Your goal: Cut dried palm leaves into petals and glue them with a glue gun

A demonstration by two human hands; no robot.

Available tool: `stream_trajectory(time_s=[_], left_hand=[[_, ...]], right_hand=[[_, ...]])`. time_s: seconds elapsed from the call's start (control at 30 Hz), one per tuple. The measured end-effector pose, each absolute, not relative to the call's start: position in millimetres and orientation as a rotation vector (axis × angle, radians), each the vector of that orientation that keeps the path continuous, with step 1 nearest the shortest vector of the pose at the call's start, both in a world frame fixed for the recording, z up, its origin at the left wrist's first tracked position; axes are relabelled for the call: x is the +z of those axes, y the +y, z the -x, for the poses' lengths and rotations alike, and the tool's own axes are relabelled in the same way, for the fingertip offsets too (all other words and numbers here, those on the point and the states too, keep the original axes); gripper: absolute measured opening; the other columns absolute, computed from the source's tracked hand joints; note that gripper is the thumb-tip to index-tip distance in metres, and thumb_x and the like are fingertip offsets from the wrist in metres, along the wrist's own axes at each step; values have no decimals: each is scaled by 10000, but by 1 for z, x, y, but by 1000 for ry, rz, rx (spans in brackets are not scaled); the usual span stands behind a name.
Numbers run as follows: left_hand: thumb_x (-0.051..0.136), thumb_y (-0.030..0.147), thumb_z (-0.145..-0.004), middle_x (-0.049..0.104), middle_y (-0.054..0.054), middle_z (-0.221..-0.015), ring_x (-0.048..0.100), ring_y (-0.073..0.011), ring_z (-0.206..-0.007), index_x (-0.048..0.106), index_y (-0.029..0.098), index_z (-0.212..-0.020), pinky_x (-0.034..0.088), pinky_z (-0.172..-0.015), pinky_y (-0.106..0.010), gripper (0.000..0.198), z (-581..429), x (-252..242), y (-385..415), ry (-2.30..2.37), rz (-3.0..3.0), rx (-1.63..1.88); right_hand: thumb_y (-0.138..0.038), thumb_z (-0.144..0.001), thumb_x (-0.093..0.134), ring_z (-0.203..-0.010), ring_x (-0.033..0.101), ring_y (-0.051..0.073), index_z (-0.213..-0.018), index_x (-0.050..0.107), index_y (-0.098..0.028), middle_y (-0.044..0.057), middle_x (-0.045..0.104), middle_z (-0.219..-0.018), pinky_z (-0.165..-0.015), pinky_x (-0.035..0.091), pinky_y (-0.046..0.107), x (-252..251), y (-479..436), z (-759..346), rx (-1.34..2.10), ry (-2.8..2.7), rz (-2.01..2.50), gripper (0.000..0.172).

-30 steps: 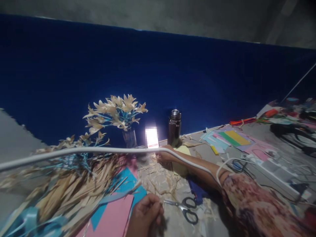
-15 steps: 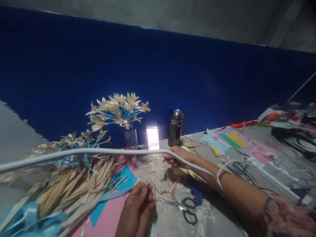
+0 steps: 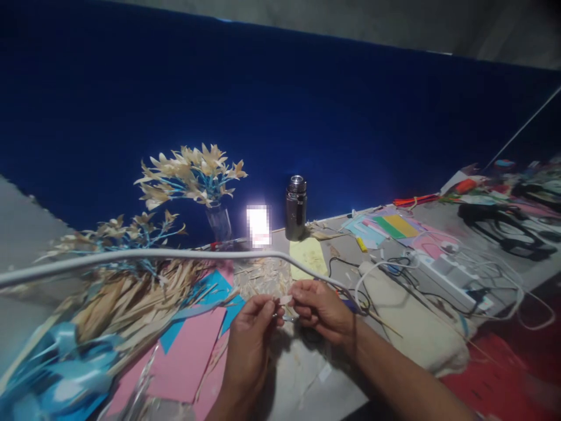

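A small pale piece (image 3: 286, 300) is pinched between my two hands, over the middle of the table. My left hand (image 3: 256, 321) has its fingers closed on the left end of it. From the right, my right hand (image 3: 322, 310) pinches the other end with thumb and forefinger. Just below the piece a bit of shiny metal shows between the fingers, and the scissors it seems to belong to are mostly hidden. Dry pale scraps (image 3: 263, 275) lie on the table behind my hands.
A white cable (image 3: 144, 255) crosses in front of the view. Behind stand a dark flask (image 3: 295, 207) and a glass vase (image 3: 218, 222) of pale flowers. Dry husks (image 3: 131, 298) and pink card (image 3: 188, 351) lie left; a power strip (image 3: 451, 278) and a cream cloth (image 3: 407, 316) lie right.
My right hand has come back from near the flask to meet my left hand, and the pale piece now shows between them. The view has shifted, uncovering the yellow paper and the cloth.
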State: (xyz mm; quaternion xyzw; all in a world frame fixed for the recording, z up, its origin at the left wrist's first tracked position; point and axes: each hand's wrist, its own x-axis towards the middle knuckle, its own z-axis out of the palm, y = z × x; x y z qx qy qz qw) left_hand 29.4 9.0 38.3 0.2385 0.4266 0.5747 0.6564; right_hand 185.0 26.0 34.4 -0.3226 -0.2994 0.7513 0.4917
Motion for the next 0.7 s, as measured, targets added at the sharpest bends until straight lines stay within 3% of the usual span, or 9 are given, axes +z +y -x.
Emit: stream_trajectory(time_s=[0.17, 0.33, 0.47, 0.53, 0.7], left_hand=[[997, 332, -467, 653, 20, -660, 581, -83, -562, 697, 139, -755, 488, -546, -174, 458, -34, 42, 4, 935, -516, 1292], [1007, 316, -441, 634, 31, -659, 565, -69, -555, 697, 136, -754, 489, -552, -168, 476, -38, 48, -1, 930, -487, 1325], [995, 334, -467, 628, 23, -624, 556, -74, -544, 702, 131, -756, 470, -532, -164, 460, -39, 47, -2, 945, -529, 1295], [985, 346, -485, 627, 20, -604, 554, -79, -542, 701, 132, -751, 467, -533, -166, 444, -40, 46, -3, 952, -560, 1306], [948, 346, -549, 650, 9, -612, 572, -93, -567, 701, 139, -742, 483, -565, -181, 377, -49, 44, -5, 969, -595, 1377]], right_hand=[[-417, -673, 899, -444, 336, 24, -805, 695, -145, -21, 609, -641, -390, 179, 143, 37, 12, -189, 1796, -794, 801, 366], [-416, -673, 882, -469, 414, 49, -870, 738, -152, 42, 710, -757, -416, 258, 176, 32, 3, -191, 1615, -867, 895, 359], [-350, -728, 843, -624, 568, 116, -843, 748, -176, 26, 709, -758, -586, 439, 236, 30, -1, -191, 1295, -1011, 965, 230], [-326, -745, 830, -686, 599, 140, -825, 747, -184, 17, 699, -759, -657, 470, 261, 31, -3, -190, 1217, -1085, 962, 183], [-311, -681, 885, -665, 621, 141, -854, 726, -184, 14, 695, -730, -645, 483, 250, 22, -2, -175, 1453, -945, 824, 267]])
